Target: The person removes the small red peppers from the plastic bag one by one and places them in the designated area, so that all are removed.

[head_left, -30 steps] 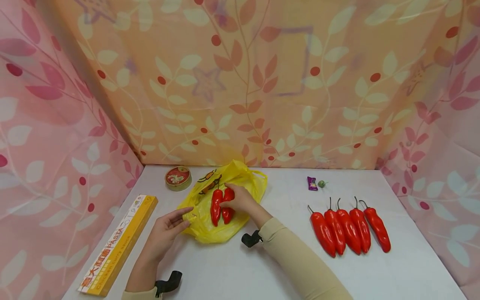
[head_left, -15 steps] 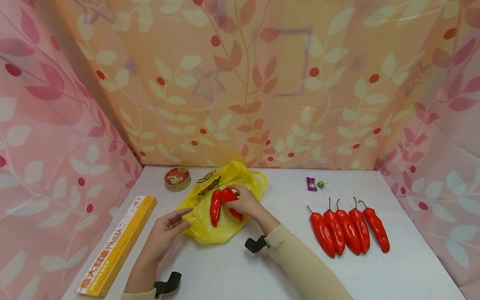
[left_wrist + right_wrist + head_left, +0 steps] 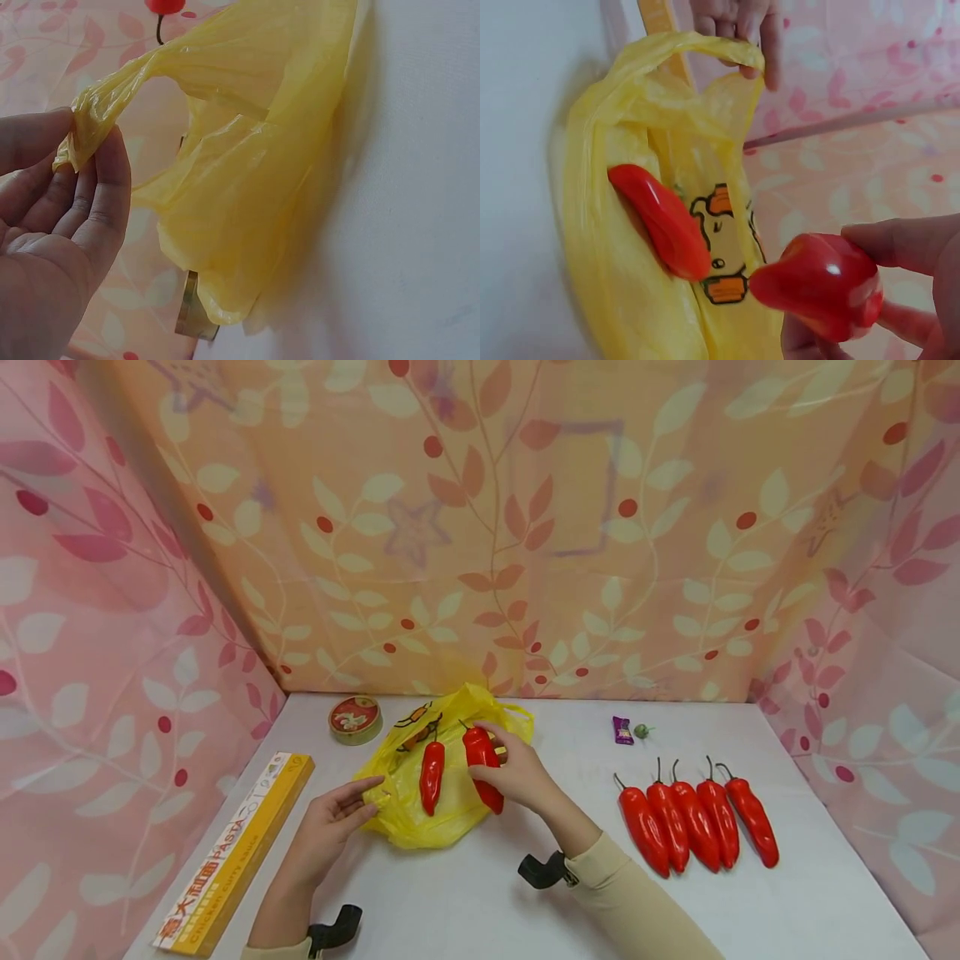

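My left hand pinches the handle edge of a yellow plastic bag between thumb and fingers, pulling that side up. One red chili pepper lies in the bag's opening, stem toward the back; in the right wrist view this pepper rests against the yellow film. My right hand grips a second red pepper by its side, thumb opposite the fingers, over the bag's right part. Close up, the held pepper points its tip toward the camera.
Several red peppers lie in a row at the right. Behind them sit a purple wrapped candy and a small green ball-like item. At the left are a yellow pasta box and a round red-topped tin. Patterned cloth walls enclose the table.
My right hand has lifted the second pepper away from the one lying in the bag and carried it rightward. The left hand keeps its place at the bag's edge.
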The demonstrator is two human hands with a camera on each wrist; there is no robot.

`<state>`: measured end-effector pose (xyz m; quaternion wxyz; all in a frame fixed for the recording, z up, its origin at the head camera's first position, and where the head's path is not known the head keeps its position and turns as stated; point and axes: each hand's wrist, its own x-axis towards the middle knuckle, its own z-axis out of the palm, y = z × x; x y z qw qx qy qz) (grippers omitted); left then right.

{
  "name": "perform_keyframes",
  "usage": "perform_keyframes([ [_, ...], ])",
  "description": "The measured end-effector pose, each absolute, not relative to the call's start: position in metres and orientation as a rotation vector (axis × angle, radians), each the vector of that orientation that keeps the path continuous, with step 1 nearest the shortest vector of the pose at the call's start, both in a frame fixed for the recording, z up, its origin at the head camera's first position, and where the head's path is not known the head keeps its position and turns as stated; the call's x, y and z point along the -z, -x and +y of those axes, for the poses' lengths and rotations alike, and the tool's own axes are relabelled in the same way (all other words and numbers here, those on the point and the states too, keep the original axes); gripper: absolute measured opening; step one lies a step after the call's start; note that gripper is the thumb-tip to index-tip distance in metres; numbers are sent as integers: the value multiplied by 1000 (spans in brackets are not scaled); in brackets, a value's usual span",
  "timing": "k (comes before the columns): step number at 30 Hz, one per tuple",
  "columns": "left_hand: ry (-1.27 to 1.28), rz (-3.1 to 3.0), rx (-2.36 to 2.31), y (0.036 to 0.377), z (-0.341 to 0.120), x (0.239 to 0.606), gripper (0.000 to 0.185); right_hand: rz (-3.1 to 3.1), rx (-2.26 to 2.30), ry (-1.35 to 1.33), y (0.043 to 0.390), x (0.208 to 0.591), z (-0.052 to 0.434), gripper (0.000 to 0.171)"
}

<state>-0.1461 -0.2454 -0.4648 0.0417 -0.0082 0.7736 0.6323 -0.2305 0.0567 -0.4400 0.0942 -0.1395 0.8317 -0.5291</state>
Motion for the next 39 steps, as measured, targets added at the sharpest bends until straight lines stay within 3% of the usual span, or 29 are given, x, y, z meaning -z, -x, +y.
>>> perform_keyframes([
  [14, 15, 2375, -1937, 146, -245, 465, 43, 2617, 1528, 330, 209, 430, 108, 58],
  [39, 28, 2359, -1941, 147, -245, 466, 44, 2829, 1171, 136, 182, 455, 208, 61],
])
